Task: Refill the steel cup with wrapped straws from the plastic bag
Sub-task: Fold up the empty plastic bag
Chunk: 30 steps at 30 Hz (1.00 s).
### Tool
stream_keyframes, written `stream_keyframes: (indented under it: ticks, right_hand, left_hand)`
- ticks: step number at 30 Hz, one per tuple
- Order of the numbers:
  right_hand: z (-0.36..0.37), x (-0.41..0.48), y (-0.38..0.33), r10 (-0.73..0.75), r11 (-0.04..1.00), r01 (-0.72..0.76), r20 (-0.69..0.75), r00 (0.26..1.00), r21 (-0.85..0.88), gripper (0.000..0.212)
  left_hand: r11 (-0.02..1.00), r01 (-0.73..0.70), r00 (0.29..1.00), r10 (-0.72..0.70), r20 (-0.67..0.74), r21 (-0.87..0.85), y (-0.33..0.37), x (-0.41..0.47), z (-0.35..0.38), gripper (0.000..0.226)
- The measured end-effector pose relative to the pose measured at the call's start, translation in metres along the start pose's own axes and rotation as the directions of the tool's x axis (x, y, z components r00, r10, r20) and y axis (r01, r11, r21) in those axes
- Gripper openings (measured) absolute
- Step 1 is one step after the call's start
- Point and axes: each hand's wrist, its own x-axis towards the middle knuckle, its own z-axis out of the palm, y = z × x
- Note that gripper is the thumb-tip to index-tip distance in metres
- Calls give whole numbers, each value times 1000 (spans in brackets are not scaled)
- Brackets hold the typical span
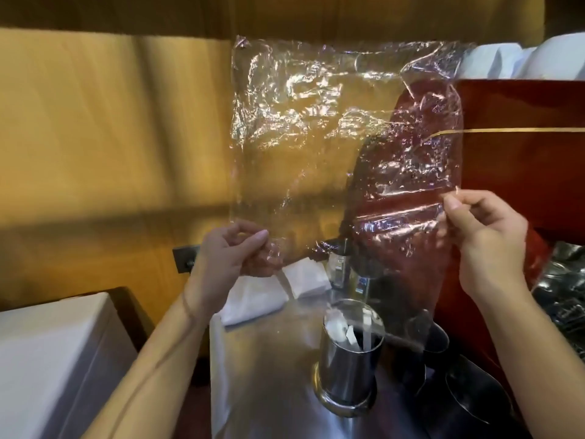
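Clear plastic bag point(316, 137), seemingly empty, hangs upside down, pinched by left hand point(228, 251) at 9 o'clock and right hand point(487, 236) at 3. Cup point(348, 353) at 6 holds few straws point(340, 331); a stray straw falling out could miss it.

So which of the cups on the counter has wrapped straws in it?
The shiny steel cup below the plastic bag; white wrappers poke from its mouth. The dark cups to its right show none.

The steel cup point(349, 359) hides most of its wrapped straws point(340, 329); the red panel point(522, 172) runs off frame.
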Motion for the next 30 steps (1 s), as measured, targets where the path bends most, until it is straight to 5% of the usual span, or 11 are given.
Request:
stream_keyframes:
  ticks: [4,8,11,16,22,28,30]
  right_hand:
    - [9,7,-9,26,999,-27,74,997,17,21]
    - [14,-4,8,201,979,-204,193,960,-7,19]
    - [22,-27,28,352,935,-349,286,891,-65,18]
    - [38,-54,56,557,810,-583,389,734,-59,13]
    - [45,-74,73,512,853,-497,436,740,-158,6]
    - [48,-83,84,562,796,-600,466,684,-79,4]
    - [46,-83,84,556,786,-616,502,663,-57,5]
  left_hand:
    - [999,32,997,-31,72,-15,17,-3,-26,15]
    - [997,53,999,-53,-4,51,16,-18,-45,15]
    - [988,150,981,-143,-133,38,1,-37,-55,8]
    - [958,274,944,-253,-212,80,-19,-70,-62,27]
    - [947,317,899,-283,-335,49,-33,-93,-72,39]
    - [935,342,885,-285,-368,99,-45,-105,-83,20]
    - [938,316,889,-239,-390,145,-48,-106,-87,31]
